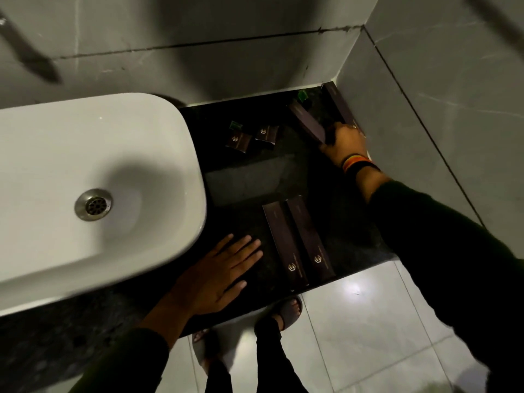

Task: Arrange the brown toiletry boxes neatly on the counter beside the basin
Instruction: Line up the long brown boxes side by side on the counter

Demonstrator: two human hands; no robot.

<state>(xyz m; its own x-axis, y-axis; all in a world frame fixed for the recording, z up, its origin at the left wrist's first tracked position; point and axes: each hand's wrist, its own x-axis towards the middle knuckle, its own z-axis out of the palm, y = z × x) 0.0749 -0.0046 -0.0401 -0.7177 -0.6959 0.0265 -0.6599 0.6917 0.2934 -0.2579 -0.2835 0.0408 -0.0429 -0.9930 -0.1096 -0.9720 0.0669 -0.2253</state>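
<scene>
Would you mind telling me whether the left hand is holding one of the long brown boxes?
No, the left hand lies flat and empty on the counter, beside two long boxes.

The basin [93, 171] is smooth, glossy white ceramic, its drain [93, 204] brushed metal. The worktop [243, 177] looks like dark speckled polished stone with a faint sheen. The brown boxes [297, 239] appear to be matt card (small gold-toned logos printed on them). The wall tiles [425, 80] are grey, marble-veined and satin; the floor tiles [354, 321] are glossier and mirror a light.
</scene>
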